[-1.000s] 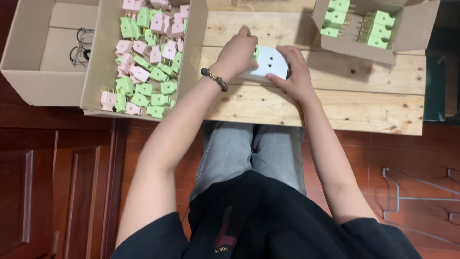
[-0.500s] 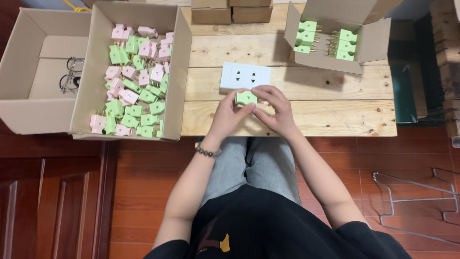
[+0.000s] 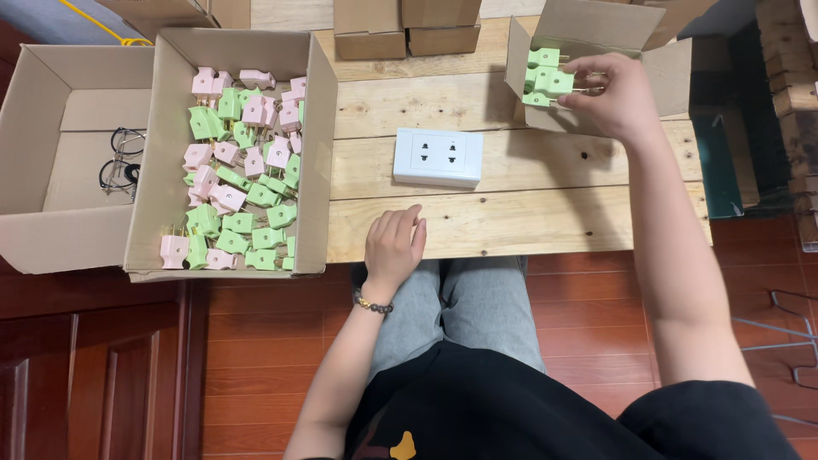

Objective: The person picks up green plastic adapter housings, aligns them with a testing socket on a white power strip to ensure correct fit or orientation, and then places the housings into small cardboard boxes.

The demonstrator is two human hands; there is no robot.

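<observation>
Right hand (image 3: 609,98) has carried the small green plug (image 3: 558,83) into the box (image 3: 665,64).

The right hand (image 3: 609,102) covers the box's (image 3: 665,72) inside behind its fingers (image 3: 588,81), so their grip on the green plug (image 3: 555,82) cannot be told. Beyond the fingers, the box's flaps run off the top edge.

Bare pale wooden plank tabletop (image 3: 545,217) lies open between my left hand (image 3: 394,247) and my right hand (image 3: 609,98). The white rectangular wall socket plate (image 3: 438,157) interrupts its middle. The tall cardboard box of pink and green plugs (image 3: 317,153) walls the left side. The small open cardboard carton (image 3: 665,72), flaps raised, hems my right fingers. Three closed cardboard boxes (image 3: 405,27) block the far edge.
</observation>
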